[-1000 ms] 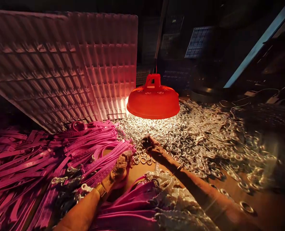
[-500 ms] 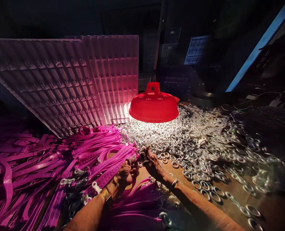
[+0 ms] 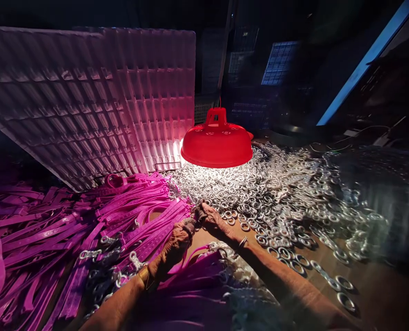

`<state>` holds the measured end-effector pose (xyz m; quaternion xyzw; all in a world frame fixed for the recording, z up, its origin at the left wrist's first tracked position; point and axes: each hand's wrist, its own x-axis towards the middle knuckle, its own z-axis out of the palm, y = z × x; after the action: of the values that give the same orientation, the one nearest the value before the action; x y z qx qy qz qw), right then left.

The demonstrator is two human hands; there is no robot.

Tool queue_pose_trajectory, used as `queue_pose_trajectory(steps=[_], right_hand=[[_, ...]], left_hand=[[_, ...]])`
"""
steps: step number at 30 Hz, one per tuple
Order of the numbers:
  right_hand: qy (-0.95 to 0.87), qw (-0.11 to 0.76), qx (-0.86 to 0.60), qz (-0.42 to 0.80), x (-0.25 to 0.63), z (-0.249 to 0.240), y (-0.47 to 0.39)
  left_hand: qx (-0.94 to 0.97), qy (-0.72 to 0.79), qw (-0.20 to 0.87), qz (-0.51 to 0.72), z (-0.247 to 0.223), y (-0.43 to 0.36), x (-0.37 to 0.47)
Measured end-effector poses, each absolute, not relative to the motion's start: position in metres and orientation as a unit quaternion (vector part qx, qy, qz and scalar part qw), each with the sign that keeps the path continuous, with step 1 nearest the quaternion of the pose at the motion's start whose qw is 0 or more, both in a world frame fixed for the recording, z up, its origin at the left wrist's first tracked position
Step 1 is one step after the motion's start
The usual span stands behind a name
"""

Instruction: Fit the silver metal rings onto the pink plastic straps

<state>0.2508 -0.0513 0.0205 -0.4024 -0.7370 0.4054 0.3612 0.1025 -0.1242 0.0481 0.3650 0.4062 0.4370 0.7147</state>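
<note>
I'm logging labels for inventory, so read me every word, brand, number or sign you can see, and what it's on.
There is no readable text in view.
Purple straps: pale specks, too small to tell whether they are lettering.
Red lampshade: no lettering visible.
Wristband: too small to read any marking.

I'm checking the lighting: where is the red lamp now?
In the head view, the red lamp hangs near the middle, over the heap of metal rings, beside the right edge of the ribbed panel.
</note>
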Motion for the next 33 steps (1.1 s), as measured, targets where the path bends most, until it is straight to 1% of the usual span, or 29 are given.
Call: queue_pose_trajectory(steps=[2,4,7,9,12,15,20,22,25,28,30,33], right_hand=[[-0.777,0.344,-0.363,0.382,0.253,0.029,-0.050],[-0.823,0.308,-0.327,0.347,0.257,0.043,-0.056],[-0.855,0.247,-0.331,0.312,0.266,0.068,-0.081],[-0.863,0.214,-0.335,0.313,0.273,0.080,-0.106],[-0.850,0.212,-0.337,0.345,0.286,0.081,-0.148],[-0.823,0.224,-0.368,0.371,0.300,0.065,-0.185],[-0.788,0.188,-0.393,0.435,0.311,0.053,-0.225],[-0.776,0.174,-0.391,0.464,0.310,0.056,-0.233],[-0.751,0.164,-0.385,0.510,0.305,0.059,-0.239],[-0.712,0.167,-0.389,0.561,0.300,0.056,-0.240],[-0.704,0.155,-0.388,0.574,0.297,0.056,-0.238],[-0.734,0.125,-0.369,0.556,0.291,0.063,-0.232]], left_hand=[[0.389,0.433,0.680,0.447,0.043,-0.113,0.104],[0.400,0.469,0.658,0.432,0.047,-0.105,0.103],[0.414,0.513,0.653,0.372,0.070,-0.105,0.095],[0.451,0.512,0.658,0.319,0.091,-0.114,0.089],[0.500,0.499,0.667,0.237,0.109,-0.137,0.086],[0.505,0.474,0.691,0.205,0.105,-0.165,0.092],[0.454,0.435,0.747,0.214,0.086,-0.212,0.103],[0.472,0.425,0.741,0.215,0.085,-0.226,0.104],[0.517,0.427,0.702,0.240,0.087,-0.240,0.106],[0.475,0.443,0.706,0.281,0.085,-0.246,0.110],[0.433,0.439,0.735,0.284,0.082,-0.247,0.111],[0.398,0.427,0.769,0.263,0.075,-0.244,0.113]])
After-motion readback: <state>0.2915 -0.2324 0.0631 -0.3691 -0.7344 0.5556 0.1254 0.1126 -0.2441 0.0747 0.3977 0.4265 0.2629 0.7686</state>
